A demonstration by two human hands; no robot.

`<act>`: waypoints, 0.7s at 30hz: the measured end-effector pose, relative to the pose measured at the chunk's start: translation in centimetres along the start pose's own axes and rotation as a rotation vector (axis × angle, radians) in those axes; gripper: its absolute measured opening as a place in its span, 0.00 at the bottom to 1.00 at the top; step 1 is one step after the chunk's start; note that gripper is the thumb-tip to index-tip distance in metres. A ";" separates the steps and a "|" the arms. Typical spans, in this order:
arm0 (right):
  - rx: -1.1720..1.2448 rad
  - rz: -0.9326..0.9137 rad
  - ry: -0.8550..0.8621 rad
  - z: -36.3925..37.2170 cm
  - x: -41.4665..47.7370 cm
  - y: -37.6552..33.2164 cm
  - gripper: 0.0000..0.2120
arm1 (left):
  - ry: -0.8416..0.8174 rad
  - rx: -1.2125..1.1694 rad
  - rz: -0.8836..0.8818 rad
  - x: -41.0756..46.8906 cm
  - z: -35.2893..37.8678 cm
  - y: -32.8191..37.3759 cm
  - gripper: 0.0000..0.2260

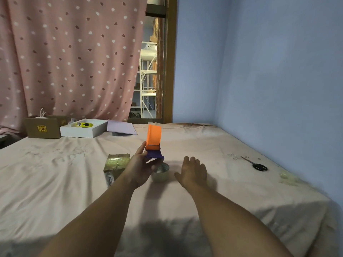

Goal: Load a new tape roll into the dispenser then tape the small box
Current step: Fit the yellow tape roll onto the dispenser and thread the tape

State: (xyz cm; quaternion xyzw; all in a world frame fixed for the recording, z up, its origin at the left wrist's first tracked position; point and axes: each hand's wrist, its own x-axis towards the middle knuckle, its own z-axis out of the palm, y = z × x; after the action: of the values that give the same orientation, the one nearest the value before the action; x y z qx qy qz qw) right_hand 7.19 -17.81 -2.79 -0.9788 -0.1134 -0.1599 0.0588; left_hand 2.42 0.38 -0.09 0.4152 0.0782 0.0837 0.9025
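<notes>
My left hand (140, 165) holds up an orange and purple tape dispenser (153, 140) above the bed, its orange part pointing upward. Just below and right of that hand, a clear tape roll (161, 173) lies flat on the sheet, partly hidden by the hand. My right hand (193, 170) hovers palm down to the right of the roll, fingers spread, holding nothing. A small cardboard box (115, 165) wrapped in shiny tape lies to the left of my left wrist.
Black scissors (256, 164) lie on the bed (55, 173) at the right near the blue wall, with crumpled clear tape (286, 178) beyond them. At the far left stand a brown carton (43, 127), a white tray (83, 129) and a lilac sheet (121, 127).
</notes>
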 end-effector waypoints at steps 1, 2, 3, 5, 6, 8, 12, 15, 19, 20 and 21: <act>-0.012 0.015 -0.028 0.3 -0.1 0.5 0.26 | 0.001 0.003 -0.006 0.1 0.1 0.0 0.25; -0.022 0.020 -0.052 0.6 -0.2 0.7 0.27 | 0.001 0.005 -0.012 0.1 0.2 0.0 0.26; -0.035 0.017 -0.065 0.9 -0.2 0.9 0.25 | 0.002 0.004 -0.017 0.1 0.3 0.1 0.26; -0.052 0.013 -0.060 1.3 -0.1 1.1 0.22 | 0.002 0.003 -0.022 0.0 0.4 0.2 0.26; -0.051 0.016 -0.061 1.4 -0.1 1.1 0.21 | 0.004 0.003 -0.021 0.0 0.5 0.3 0.26; -0.027 0.021 -0.063 1.3 0.0 1.3 0.21 | 0.013 0.005 -0.022 -0.2 0.7 0.4 0.26; 0.029 -0.035 -0.029 0.9 -0.1 1.9 0.20 | 0.028 0.026 -0.022 -0.5 0.6 0.5 0.26; 0.075 -0.082 -0.015 1.0 -0.3 2.3 0.25 | 0.033 0.053 -0.017 -0.7 0.4 0.5 0.26; 0.074 -0.151 -0.066 0.7 -0.7 2.7 0.24 | 0.037 0.069 -0.016 -0.9 0.1 0.5 0.25; 0.072 -0.165 -0.085 0.6 -0.7 2.7 0.23 | 0.044 0.073 -0.023 -0.9 0.1 0.4 0.26; 0.067 -0.175 -0.104 0.4 -0.7 2.6 0.23 | 0.054 0.076 -0.030 -0.8 0.0 0.4 0.26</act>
State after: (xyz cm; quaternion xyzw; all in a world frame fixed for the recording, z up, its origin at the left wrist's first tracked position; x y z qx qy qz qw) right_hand 7.33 -20.44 -3.65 -0.9696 -0.2067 -0.1094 0.0714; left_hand 1.57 0.42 0.30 0.4456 0.1119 0.0783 0.8848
